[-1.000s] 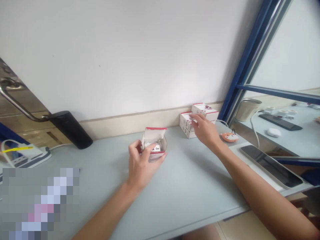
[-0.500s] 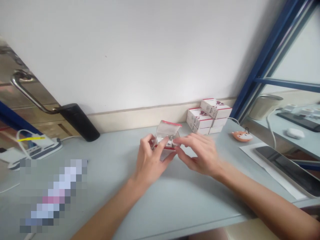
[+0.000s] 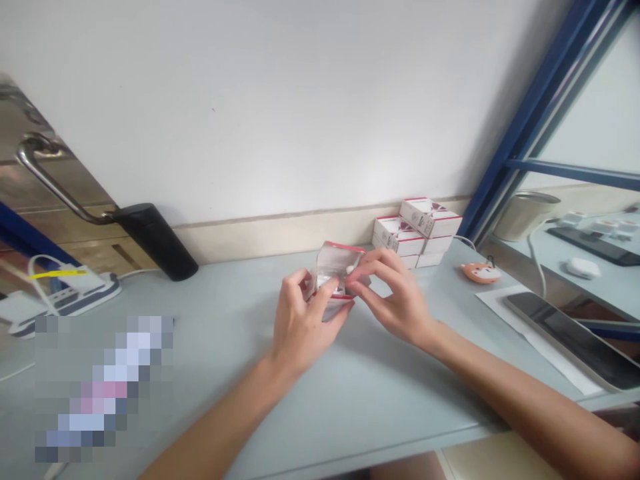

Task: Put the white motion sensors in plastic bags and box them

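A small white box with red edges (image 3: 341, 252) is held over the grey table with its lid raised. My left hand (image 3: 305, 317) grips it from the left and below, the index finger reaching into the opening. Small white items lie inside, too blurred to name. My right hand (image 3: 395, 293) is at the box's right side, thumb and index finger pinched on a small white piece (image 3: 349, 271) at the opening.
Several white and red boxes (image 3: 417, 230) are stacked by the wall at the right. Near them are an orange animal-shaped item (image 3: 480, 271) and a phone (image 3: 575, 340) on white paper. At the left are a black cylinder (image 3: 157, 241) and a power strip (image 3: 67, 303).
My right thumb and index finger have closed together at the box's right side, and a small white piece now shows between them. My left hand has stayed around the box.
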`<state>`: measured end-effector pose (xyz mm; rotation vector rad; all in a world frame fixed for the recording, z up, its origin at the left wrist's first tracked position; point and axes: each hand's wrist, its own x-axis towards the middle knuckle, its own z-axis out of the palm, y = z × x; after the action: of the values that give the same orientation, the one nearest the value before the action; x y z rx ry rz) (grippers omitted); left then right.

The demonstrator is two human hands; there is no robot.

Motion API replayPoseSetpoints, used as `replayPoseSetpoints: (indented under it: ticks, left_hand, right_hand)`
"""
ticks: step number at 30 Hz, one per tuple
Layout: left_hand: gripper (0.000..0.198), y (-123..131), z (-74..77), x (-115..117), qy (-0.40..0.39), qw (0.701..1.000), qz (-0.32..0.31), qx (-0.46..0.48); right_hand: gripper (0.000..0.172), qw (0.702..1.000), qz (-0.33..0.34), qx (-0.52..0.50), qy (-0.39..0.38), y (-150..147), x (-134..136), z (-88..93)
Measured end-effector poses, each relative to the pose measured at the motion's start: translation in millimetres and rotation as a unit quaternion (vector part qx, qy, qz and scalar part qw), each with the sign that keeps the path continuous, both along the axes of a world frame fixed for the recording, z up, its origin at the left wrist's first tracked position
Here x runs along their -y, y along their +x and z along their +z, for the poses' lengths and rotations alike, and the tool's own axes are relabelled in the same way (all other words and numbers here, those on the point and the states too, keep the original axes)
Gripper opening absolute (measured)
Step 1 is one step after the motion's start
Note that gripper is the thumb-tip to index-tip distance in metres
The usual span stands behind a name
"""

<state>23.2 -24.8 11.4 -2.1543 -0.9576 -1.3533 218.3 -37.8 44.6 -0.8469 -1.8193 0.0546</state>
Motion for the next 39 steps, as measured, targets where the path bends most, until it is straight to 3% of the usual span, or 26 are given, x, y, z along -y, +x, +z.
replayPoseSetpoints:
  ticks: [7,11,25,31,39]
  left_hand:
    - [0.035,1,-1.8,2,0.009,1.000,0.000,0.005]
    - [0.036,1,-2.2,2,0.016,1.000,0.003,0.003]
    - [0.036,1,3.2,3,0.055,0.998,-0.009,-0.042]
    - [0.039,-1,0.5,2,0.039,0.999,-0.008,-0.019]
    - [0.069,-5,-1.2,-8,-0.068,0.993,-0.010,0.091]
  right_hand:
    - [0.008,0.998,0.008,-0.037,-0.041,0,-1,-1.1]
    - [0.021,0.996,0.018,-0.056,-0.072,1,-3,-2.7]
    - [0.011,0.996,-0.041,-0.032,-0.069,-1,-6,-7.3]
    - [0.004,0.999,-0.024,0.019,-0.023,0,-5,-8.9]
    - [0.036,0.999,0.015,0.029,-0.009,-3,-5,-14.4]
